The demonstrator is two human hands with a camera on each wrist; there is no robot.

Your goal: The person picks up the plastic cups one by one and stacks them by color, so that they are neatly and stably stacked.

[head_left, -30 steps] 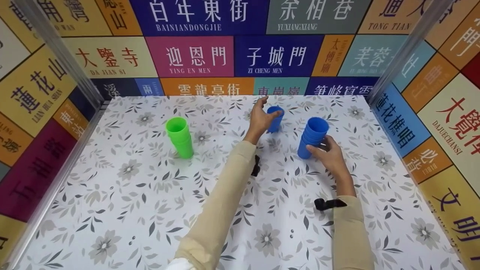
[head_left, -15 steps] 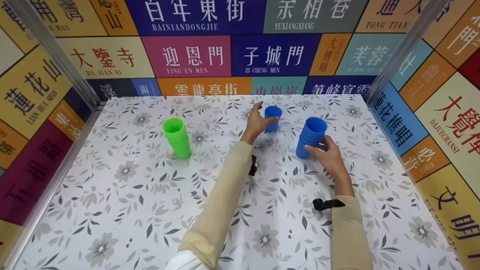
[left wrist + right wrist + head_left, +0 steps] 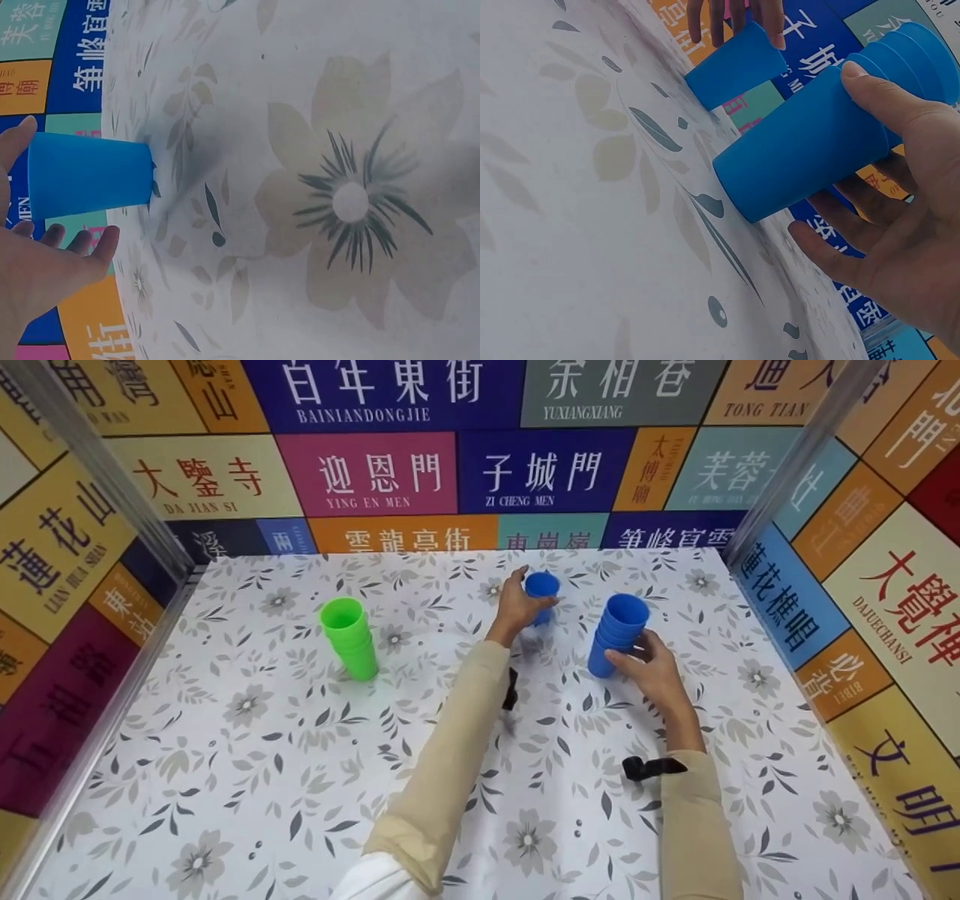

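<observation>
A single blue cup [image 3: 541,585] stands upright at the back middle of the table. My left hand [image 3: 517,604] is around its near left side, thumb across the front near the rim. In the left wrist view the fingers [image 3: 99,251] are spread and fairly straight, with a small gap to the cup wall. To the right stands a nested stack of blue cups [image 3: 619,622], tilted slightly in view. My right hand [image 3: 656,667] grips this stack, thumb [image 3: 877,90] on the near side and fingers behind, the lower ones loose off the wall.
A nested stack of green cups [image 3: 351,641] stands at the left on the flower-patterned tablecloth [image 3: 300,780]. Panels with printed signs [image 3: 367,472] rise at the back and both sides. Black wrist-camera mounts [image 3: 652,769] stick out from the sleeves.
My left hand has come in slightly closer around the single blue cup. The right hand keeps its hold on the blue stack. The whole view has drifted slightly left.
</observation>
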